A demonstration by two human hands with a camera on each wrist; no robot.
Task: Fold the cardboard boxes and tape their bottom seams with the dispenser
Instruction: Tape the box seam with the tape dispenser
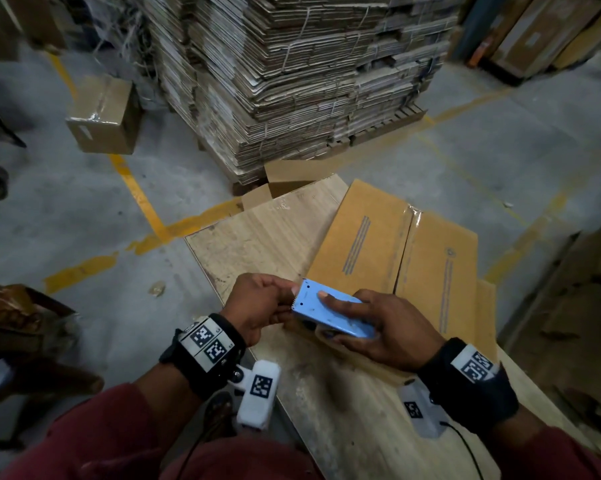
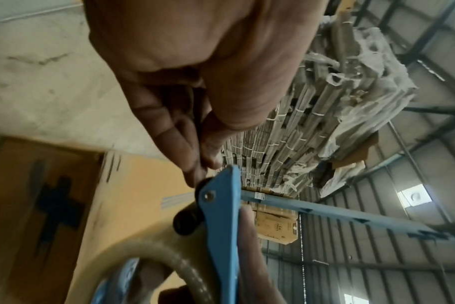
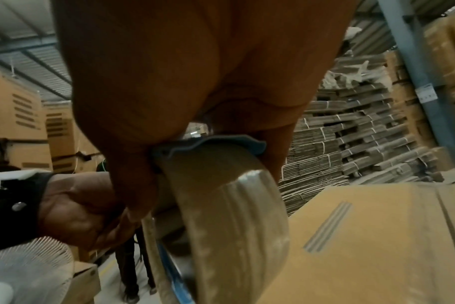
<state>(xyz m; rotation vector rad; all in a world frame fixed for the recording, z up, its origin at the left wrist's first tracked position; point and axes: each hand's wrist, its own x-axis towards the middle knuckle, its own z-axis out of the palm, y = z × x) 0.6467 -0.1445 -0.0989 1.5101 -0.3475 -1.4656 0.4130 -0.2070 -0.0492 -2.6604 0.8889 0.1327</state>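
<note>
- Right hand (image 1: 378, 327) wraps the blue dispenser (image 1: 330, 311), forefinger laid flat along its top plate, thumb and other fingers curled under.
- Dispenser held in the air above the near edge of the box (image 1: 396, 258), toothed end toward the left hand.
- Left hand (image 1: 261, 306) at the toothed end, thumb and fingertips pinched together there; left wrist view shows the fingers (image 2: 174, 144) closing just above the black roller (image 2: 187, 222). What they pinch is too small to tell.
- Tape roll (image 3: 237, 226) sits in the dispenser below the right palm, clear and glossy.
- Box lies on the wooden board (image 1: 257, 244), flaps shut, clear tape along the centre seam; printed bars on one flap.
- Board rests on grey concrete floor (image 1: 84, 209) with yellow lines.
- Second box (image 1: 101, 116), taped, stands on the floor at far left.
- Tall stack of tied flat cartons (image 1: 292, 81) on a pallet behind the board.
- Marker bands on both wrists.
</note>
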